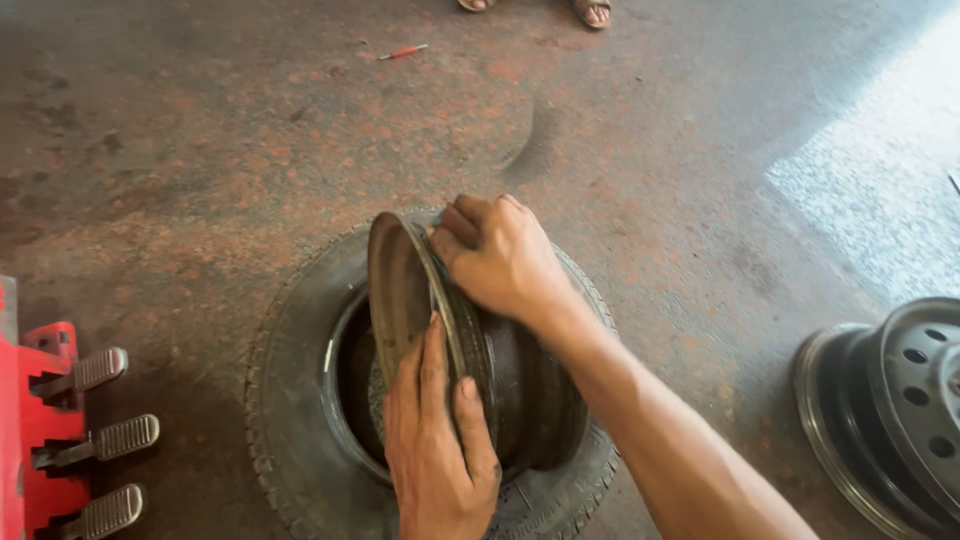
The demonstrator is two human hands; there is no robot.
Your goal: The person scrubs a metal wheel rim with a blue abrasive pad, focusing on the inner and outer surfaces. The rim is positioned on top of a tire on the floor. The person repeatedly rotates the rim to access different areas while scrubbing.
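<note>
A worn black tyre lies flat on the stained concrete floor. A dark steel wheel rim stands on its edge in the tyre's opening, tilted, with its dished face turned left. My right hand reaches in from the lower right and grips the top of the rim's flange. My left hand comes up from the bottom edge and clasps the near part of the same flange, thumb on the right side. Both hands are closed on the rim.
A red machine with three ribbed metal pedals stands at the left edge. A second dark steel rim with round holes lies at the right. A red-handled screwdriver and another person's sandalled feet are at the top.
</note>
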